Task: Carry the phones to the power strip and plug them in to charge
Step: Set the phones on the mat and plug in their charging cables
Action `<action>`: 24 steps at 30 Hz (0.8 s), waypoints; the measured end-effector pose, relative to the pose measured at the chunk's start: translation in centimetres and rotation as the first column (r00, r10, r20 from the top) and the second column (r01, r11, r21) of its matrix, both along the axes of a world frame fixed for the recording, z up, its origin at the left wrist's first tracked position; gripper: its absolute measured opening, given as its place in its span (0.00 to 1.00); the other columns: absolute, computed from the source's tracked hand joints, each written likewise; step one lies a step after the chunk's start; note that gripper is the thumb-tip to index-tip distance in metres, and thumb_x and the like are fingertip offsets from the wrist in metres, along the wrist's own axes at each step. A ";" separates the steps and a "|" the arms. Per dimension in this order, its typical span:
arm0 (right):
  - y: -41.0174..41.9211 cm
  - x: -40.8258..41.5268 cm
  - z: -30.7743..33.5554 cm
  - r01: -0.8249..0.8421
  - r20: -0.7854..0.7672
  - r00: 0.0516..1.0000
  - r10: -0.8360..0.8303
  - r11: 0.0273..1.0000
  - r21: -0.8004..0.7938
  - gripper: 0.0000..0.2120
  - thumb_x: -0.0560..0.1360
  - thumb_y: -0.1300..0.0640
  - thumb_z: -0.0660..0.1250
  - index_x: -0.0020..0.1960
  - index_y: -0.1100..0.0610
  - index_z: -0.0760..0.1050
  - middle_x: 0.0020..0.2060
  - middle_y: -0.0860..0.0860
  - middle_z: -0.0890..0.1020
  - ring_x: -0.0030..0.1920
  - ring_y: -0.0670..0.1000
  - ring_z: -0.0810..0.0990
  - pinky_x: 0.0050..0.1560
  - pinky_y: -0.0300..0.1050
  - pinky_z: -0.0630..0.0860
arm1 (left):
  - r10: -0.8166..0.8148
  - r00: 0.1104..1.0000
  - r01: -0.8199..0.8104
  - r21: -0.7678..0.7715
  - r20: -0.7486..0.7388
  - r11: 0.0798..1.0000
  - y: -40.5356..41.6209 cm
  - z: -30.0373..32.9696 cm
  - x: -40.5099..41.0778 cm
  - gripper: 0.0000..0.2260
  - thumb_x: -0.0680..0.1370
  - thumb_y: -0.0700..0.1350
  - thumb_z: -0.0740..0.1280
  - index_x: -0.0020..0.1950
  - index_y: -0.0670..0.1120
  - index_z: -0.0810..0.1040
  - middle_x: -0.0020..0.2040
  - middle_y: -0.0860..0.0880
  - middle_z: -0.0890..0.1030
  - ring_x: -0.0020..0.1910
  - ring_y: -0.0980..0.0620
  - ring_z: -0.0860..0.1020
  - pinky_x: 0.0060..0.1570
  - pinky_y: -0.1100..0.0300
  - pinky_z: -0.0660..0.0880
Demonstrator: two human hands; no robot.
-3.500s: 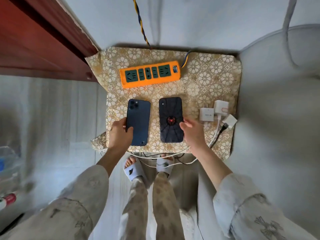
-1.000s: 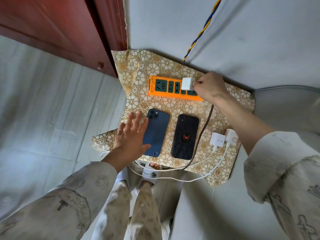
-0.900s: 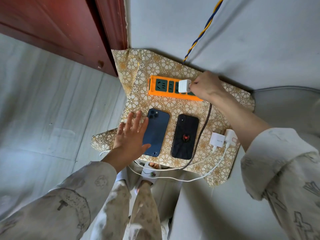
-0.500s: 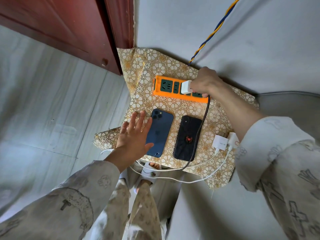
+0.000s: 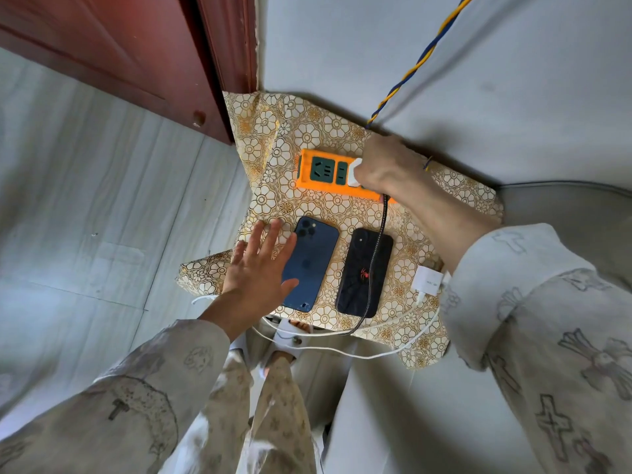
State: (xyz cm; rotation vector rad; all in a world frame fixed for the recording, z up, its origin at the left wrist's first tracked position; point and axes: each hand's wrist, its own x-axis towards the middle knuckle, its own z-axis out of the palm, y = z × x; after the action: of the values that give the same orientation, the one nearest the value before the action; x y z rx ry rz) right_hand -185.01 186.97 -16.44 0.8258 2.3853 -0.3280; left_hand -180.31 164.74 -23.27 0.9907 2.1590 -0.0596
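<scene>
Orange plastic power strip [image 5: 319, 174], rectangular, dark green socket faces, lies at the far side of the desk [image 5: 455, 186], which is draped in a glossy cream-and-gold floral cloth. A twisted blue-yellow cord [image 5: 415, 63] runs up the wall from behind the strip.

Right hand [image 5: 383, 165] is on the strip's right half, grip curled around a small white charger block [image 5: 355, 172] seated on the strip; only the block's left edge shows past the fingers. A braided dark cable [image 5: 376, 254] drops from under that hand toward the near edge, lying across the black phone.

Near side of the strip, two phones lie face down, side by side, not touching: blue phone [image 5: 309, 265], smooth matte back with camera cluster, to the left; black phone [image 5: 364, 277], red spider mark on its case, to the right.

Left hand [image 5: 256, 271], grip spread flat, fingers straight, rests on the cloth beside the blue phone, thumb over its left edge.

Right of the black phone: another white charger [image 5: 427, 280] with a white cable [image 5: 376, 354] looping off the near edge.
</scene>
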 end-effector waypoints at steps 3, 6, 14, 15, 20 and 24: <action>0.2 0.3 -0.2 0.027 -0.002 1.000 -0.027 1.000 -0.009 0.10 0.72 0.64 0.62 0.52 0.64 0.75 0.53 0.61 0.80 0.53 0.61 0.78 0.37 0.42 0.65 | 0.002 1.000 -0.001 -0.004 0.007 1.000 0.1 0.1 -0.1 0.34 0.77 0.60 0.54 0.75 0.51 0.39 0.76 0.46 0.36 0.75 0.43 0.38 0.73 0.46 0.49; 0.3 0.3 -0.3 0.030 -0.001 1.000 -0.030 0.999 -0.024 0.05 0.72 0.63 0.63 0.47 0.63 0.75 0.51 0.61 0.80 0.49 0.60 0.79 0.30 0.41 0.64 | -0.001 1.000 0.001 -0.006 0.007 1.000 0.0 0.2 0.0 0.34 0.77 0.60 0.54 0.74 0.51 0.39 0.76 0.46 0.36 0.75 0.43 0.37 0.73 0.46 0.49; 0.2 1.8 -1.3 0.130 -0.051 0.990 -0.133 0.990 -0.064 0.12 0.77 0.58 0.59 0.54 0.65 0.75 0.29 0.59 0.79 0.14 0.46 0.73 0.18 0.35 0.66 | -0.021 1.000 0.022 0.025 -0.022 0.999 -0.3 -0.4 -0.1 0.34 0.77 0.58 0.55 0.74 0.51 0.38 0.76 0.46 0.36 0.75 0.43 0.37 0.73 0.47 0.51; -0.1 2.6 -1.5 0.201 -0.076 0.974 -0.211 0.972 -0.125 0.14 0.78 0.56 0.58 0.53 0.65 0.75 0.28 0.58 0.79 0.17 0.46 0.74 0.21 0.36 0.70 | -0.016 1.000 0.017 0.033 -0.023 0.999 -0.4 -0.5 0.0 0.34 0.77 0.58 0.56 0.74 0.51 0.38 0.76 0.46 0.36 0.75 0.43 0.37 0.73 0.47 0.51; -3.5 10.4 -1.0 0.480 -0.107 0.706 -0.700 0.583 -0.655 0.10 0.76 0.57 0.62 0.39 0.61 0.74 0.28 0.53 0.77 0.24 0.45 0.78 0.35 0.43 0.81 | 0.034 0.999 -0.034 0.029 -0.002 0.999 -0.5 -0.7 0.4 0.35 0.78 0.53 0.58 0.74 0.52 0.37 0.76 0.47 0.34 0.74 0.44 0.35 0.74 0.46 0.47; -6.4 17.4 -0.9 0.544 0.017 0.634 -0.773 0.431 -0.720 0.07 0.75 0.60 0.64 0.39 0.57 0.76 0.33 0.52 0.81 0.39 0.51 0.82 0.51 0.51 0.79 | 0.186 0.982 -0.191 0.144 0.043 0.971 -0.3 0.3 1.2 0.28 0.79 0.46 0.56 0.75 0.49 0.44 0.77 0.47 0.41 0.75 0.47 0.40 0.74 0.49 0.47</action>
State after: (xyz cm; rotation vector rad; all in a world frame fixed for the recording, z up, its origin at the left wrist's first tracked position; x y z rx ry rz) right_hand -167.62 180.54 -17.32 1.3934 1.7806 -1.6784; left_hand -179.13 164.41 -22.94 0.8565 2.2453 0.2072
